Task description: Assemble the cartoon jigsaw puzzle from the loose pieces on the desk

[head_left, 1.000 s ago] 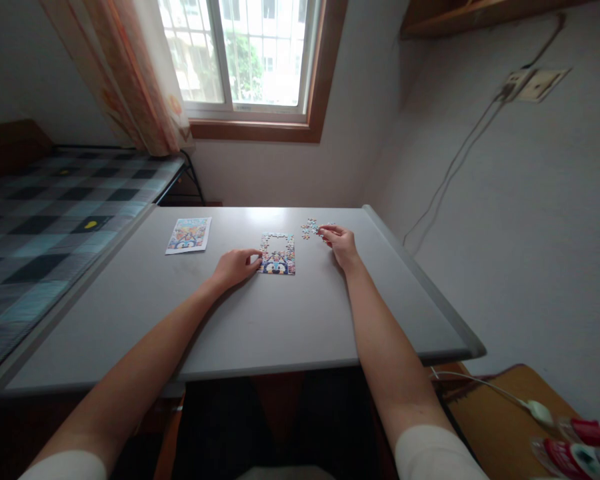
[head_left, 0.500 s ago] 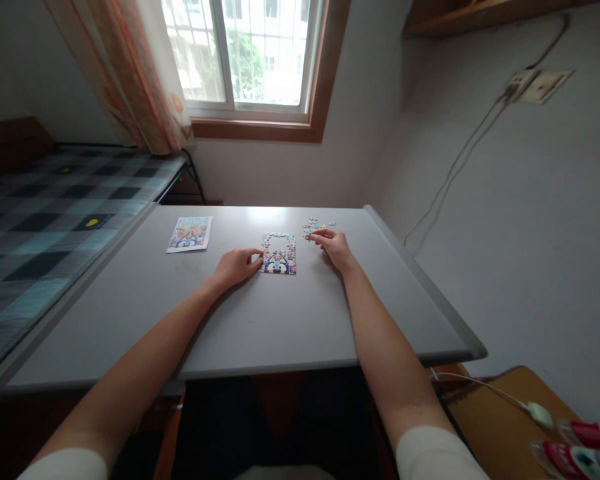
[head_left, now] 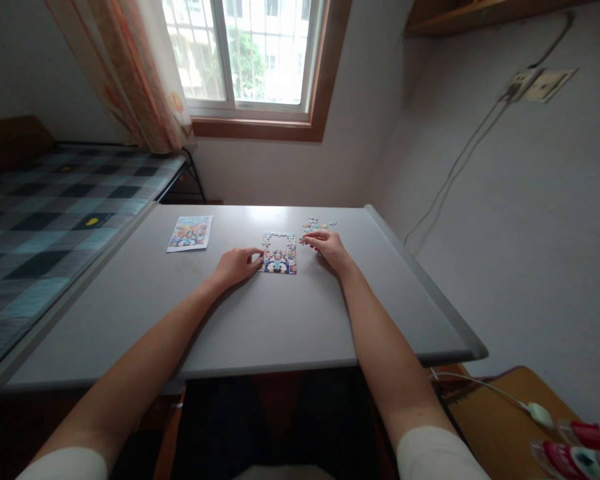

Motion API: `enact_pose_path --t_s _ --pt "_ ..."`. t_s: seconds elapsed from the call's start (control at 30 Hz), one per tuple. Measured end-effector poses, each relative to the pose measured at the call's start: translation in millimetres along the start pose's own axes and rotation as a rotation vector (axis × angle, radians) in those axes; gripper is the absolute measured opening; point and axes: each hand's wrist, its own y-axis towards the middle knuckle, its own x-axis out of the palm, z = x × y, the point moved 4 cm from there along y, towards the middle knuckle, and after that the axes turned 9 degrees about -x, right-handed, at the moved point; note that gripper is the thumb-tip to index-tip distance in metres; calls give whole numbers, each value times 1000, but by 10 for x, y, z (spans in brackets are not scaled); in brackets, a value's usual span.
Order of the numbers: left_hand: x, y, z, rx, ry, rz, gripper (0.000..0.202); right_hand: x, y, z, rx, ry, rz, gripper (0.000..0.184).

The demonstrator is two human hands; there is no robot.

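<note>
A partly filled jigsaw puzzle (head_left: 279,266) lies flat on the grey-white table, with an open gap in its upper middle. At its left edge rests my left hand (head_left: 236,265), the fingers curled and the tips of thumb and forefinger on the border, holding it. My right hand (head_left: 330,250) is just right of the puzzle and pinches a small puzzle piece (head_left: 303,241) between thumb and forefinger. Behind that hand lie several loose puzzle pieces (head_left: 313,222), partly covered by the fingers. A printed picture card (head_left: 190,234) with a matching design lies to the left.
The table (head_left: 280,327) stands below a window with a wooden frame (head_left: 260,131). A checked bed (head_left: 80,200) is on the left. At the lower right a wooden stool (head_left: 500,413) holds a white charger (head_left: 540,415) and red-labelled bottles (head_left: 575,460).
My right hand has moved a little left from the loose pieces toward the puzzle, a piece in its fingertips. My left hand has stayed at the puzzle's edge.
</note>
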Motion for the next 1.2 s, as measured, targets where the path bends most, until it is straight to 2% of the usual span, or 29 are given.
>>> enact_pose_path --t_s 0.93,1.07,1.2 --pt "10 5 -4 16 8 11 40 29 12 36 21 -5 -20 28" --pt "21 -1 21 54 -10 -18 42 91 16 8 -7 -5 -27 21" --pt "44 -4 41 105 -23 -40 43 258 0 -41 -65 -62 -27 10"
